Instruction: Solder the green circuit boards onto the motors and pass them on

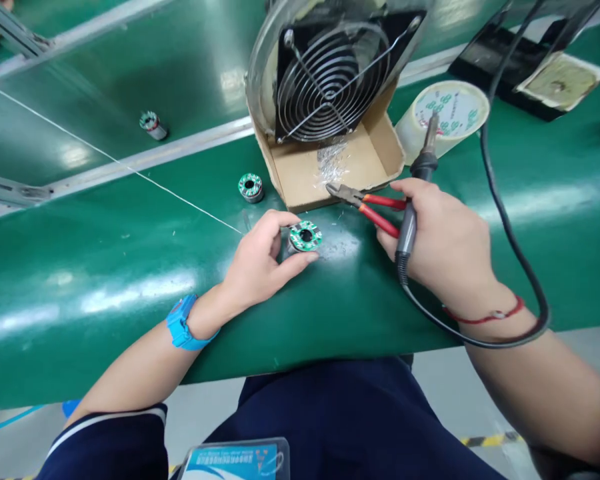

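Note:
Between the thumb and forefinger of my left hand [263, 260] is a small round motor part with a green circuit board [305, 237] on top, a dark hole at its centre. The thin white solder wire [180, 195] runs from the upper left down to this hand. My right hand [445, 247] is closed around red-handled cutting pliers [375, 207] and a soldering iron [409, 220]. The iron's tip points up and away, while the pliers' jaws reach over the near rim of a cardboard box. A second round part [251, 188] stands beyond my left hand.
A black fan with a wire guard [330, 93] stands behind the cardboard box [305, 199], which holds clipped wire bits [331, 160]. To the right are a tape roll [410, 137] and a stand with a sponge [560, 80]. Another part [153, 125] lies farther back. The iron's cable [500, 207] loops over my right wrist.

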`<action>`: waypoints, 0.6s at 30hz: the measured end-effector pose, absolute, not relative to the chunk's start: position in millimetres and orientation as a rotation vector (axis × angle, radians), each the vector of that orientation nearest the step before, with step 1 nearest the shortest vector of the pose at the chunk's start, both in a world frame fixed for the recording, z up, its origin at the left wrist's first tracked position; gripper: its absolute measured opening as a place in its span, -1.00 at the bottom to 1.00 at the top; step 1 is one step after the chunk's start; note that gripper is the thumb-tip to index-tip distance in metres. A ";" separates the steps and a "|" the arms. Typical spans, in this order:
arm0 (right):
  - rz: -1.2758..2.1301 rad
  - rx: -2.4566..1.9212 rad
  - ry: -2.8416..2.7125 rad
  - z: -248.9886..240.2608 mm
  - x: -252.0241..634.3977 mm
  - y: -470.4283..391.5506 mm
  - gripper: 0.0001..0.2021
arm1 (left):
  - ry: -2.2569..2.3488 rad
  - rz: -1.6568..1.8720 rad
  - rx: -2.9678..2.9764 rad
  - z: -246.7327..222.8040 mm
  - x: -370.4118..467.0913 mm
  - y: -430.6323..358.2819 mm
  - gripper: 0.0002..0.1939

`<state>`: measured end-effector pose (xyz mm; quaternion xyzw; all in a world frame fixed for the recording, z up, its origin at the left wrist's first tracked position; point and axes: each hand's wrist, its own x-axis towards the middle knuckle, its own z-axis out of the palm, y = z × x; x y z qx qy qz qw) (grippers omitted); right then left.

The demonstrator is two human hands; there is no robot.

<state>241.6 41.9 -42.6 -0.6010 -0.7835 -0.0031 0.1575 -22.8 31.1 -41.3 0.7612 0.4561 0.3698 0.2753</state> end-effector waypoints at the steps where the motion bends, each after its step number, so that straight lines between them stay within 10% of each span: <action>1: -0.012 -1.778 -2.236 -43.4 240.8 43.8 -0.45 | 1.250 1.060 2.033 -38.8 -28.7 35.5 -0.62; 7: 0.083 -1.568 -2.132 -45.8 241.6 50.0 -0.49 | 1.527 1.456 1.821 -32.0 -79.8 103.4 -0.64; 18: 0.304 -1.683 -1.665 -65.9 269.1 53.9 -0.45 | 2.305 0.869 1.724 -51.8 -119.2 243.9 -0.65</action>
